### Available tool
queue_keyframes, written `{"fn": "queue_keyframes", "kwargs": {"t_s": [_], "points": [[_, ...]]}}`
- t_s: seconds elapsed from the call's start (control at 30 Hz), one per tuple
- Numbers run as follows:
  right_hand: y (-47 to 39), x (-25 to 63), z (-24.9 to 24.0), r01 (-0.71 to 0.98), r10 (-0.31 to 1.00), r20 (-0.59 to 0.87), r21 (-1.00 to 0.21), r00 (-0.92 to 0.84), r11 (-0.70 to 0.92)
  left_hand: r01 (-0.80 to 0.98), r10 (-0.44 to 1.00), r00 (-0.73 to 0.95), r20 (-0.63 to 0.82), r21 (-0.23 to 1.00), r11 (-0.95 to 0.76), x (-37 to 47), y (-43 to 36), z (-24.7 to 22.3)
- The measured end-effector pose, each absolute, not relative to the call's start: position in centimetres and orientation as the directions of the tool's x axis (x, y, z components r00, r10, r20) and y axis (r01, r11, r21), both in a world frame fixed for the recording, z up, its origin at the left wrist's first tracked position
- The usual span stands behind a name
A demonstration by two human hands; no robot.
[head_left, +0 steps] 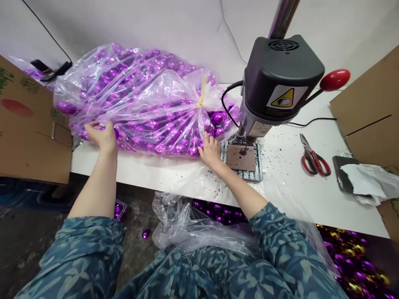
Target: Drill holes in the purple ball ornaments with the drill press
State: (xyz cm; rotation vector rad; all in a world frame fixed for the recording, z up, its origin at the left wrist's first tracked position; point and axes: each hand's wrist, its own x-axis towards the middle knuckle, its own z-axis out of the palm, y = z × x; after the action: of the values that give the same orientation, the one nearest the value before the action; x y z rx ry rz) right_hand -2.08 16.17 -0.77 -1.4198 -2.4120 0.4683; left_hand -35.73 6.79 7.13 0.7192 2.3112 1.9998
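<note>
Step, apparently: handling of clear film bag point(137, 79), lying left on the counter point(137, 168) (crinkly; the next move calls for a light grip). Left hand point(107, 138): fingers curl near the bag's left end, hold unclear. Right hand point(212, 153): fingers spread against its near side. Contents: glossy, faceted purple balls point(181, 148).

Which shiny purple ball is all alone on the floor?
The purple ball on the dark floor, left of the crumpled clear plastic; the others are bunched together.
</note>
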Motion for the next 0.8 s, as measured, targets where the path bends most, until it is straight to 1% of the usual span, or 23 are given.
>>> {"fn": "queue_keyframes", "kwargs": {"t_s": [0.03, 0.07, 0.1, 0.13, 0.17, 0.2, 0.23, 0.27, 0.3, 0.33, 0.37, 0.4, 0.47, 0.53, 0.6, 0.67, 0.73, 0.8], "points": [[15.9, -2.5, -1.1, 0.779, 0.879, 0.087, -0.428, -0.470, 0.459, 0.419, 0.236, -0.892, 0.386, 0.902, 0.105, -34.3, 6.9, 7.4], [15.5, -2.8, -1.3, 0.773, 0.874, 0.082, -0.432, -0.479, 0.464, 0.510, 0.179, -0.855, 0.486, 0.851, 0.127, -32.6, 7.0, 7.5], [15.0, -3.2, -1.6, 0.766, 0.868, 0.078, -0.435, -0.491, 0.473, 0.603, 0.220, -0.792, 0.570, 0.786, 0.134, -30.6, 7.1, 7.6], [14.5, -3.5, -1.8, 0.758, 0.860, 0.075, -0.438, -0.505, 0.484, 0.693, 0.375, -0.696, 0.612, 0.710, 0.125, -28.3, 7.3, 7.5], [14.0, -3.8, -1.9, 0.748, 0.850, 0.073, -0.439, -0.522, 0.497, 0.773, 0.584, -0.551, 0.596, 0.628, 0.089, -26.0, 7.6, 7.4], [13.6, -4.1, -2.0, 0.736, 0.838, 0.073, -0.440, -0.541, 0.514, 0.839, 0.771, -0.370, 0.519, 0.543, 0.036, -23.7, 8.0, 7.2], [13.1, -4.4, -2.1, 0.722, 0.823, 0.075, -0.440, -0.563, 0.533, 0.886, 0.901, -0.181, 0.394, 0.463, -0.024, -21.5, 8.5, 7.0], [12.6, -4.8, -2.2, 0.706, 0.807, 0.078, -0.440, -0.586, 0.555, 0.919, 0.968, -0.024, 0.251, 0.387, -0.078, -19.5, 9.1, 6.8], [12.2, -5.1, -2.3, 0.687, 0.788, 0.083, -0.440, -0.610, 0.578, 0.943, 0.990, 0.061, 0.130, 0.318, -0.100, -17.9, 9.7, 6.7], [11.8, -5.3, -2.3, 0.668, 0.770, 0.088, -0.440, -0.632, 0.600, 0.963, 0.996, 0.088, 0.030, 0.252, -0.093, -16.6, 10.4, 6.7], [11.6, -5.5, -2.3, 0.650, 0.752, 0.093, -0.441, -0.653, 0.619, 0.981, 0.997, 0.065, -0.038, 0.187, -0.057, -15.7, 11.1, 6.8], [11.4, -5.6, -2.2, 0.632, 0.735, 0.098, -0.443, -0.670, 0.636, 0.992, 0.997, 0.012, -0.077, 0.125, -0.002, -15.1, 11.8, 6.9], [11.6, -5.4, -1.9, 0.606, 0.714, 0.111, -0.448, -0.692, 0.657, 0.993, 0.989, -0.116, -0.091, 0.017, 0.118, -14.9, 12.8, 7.3], [12.6, -4.6, -1.5, 0.603, 0.718, 0.136, -0.451, -0.682, 0.658, 0.981, 0.978, -0.189, -0.086, -0.063, 0.184, -15.5, 13.4, 7.6], [14.0, -3.6, -1.1, 0.641, 0.762, 0.169, -0.447, -0.625, 0.624, 0.976, 0.974, -0.199, -0.107, -0.114, 0.187, -16.4, 13.4, 7.4], [15.4, -2.6, -1.0, 0.704, 0.825, 0.188, -0.442, -0.533, 0.556, 0.977, 0.974, -0.182, -0.132, -0.137, 0.164, -17.3, 12.8, 6.9], [16.2, -2.2, -1.2, 0.756, 0.873, 0.175, -0.441, -0.455, 0.483, 0.975, 0.975, -0.187, -0.120, -0.144, 0.170, -18.1, 12.0, 6.1], [16.1, -2.4, -1.5, 0.782, 0.895, 0.143, -0.442, -0.422, 0.440, 0.970, 0.973, -0.206, -0.105, -0.156, 0.188, -18.8, 11.2, 5.4]]}}
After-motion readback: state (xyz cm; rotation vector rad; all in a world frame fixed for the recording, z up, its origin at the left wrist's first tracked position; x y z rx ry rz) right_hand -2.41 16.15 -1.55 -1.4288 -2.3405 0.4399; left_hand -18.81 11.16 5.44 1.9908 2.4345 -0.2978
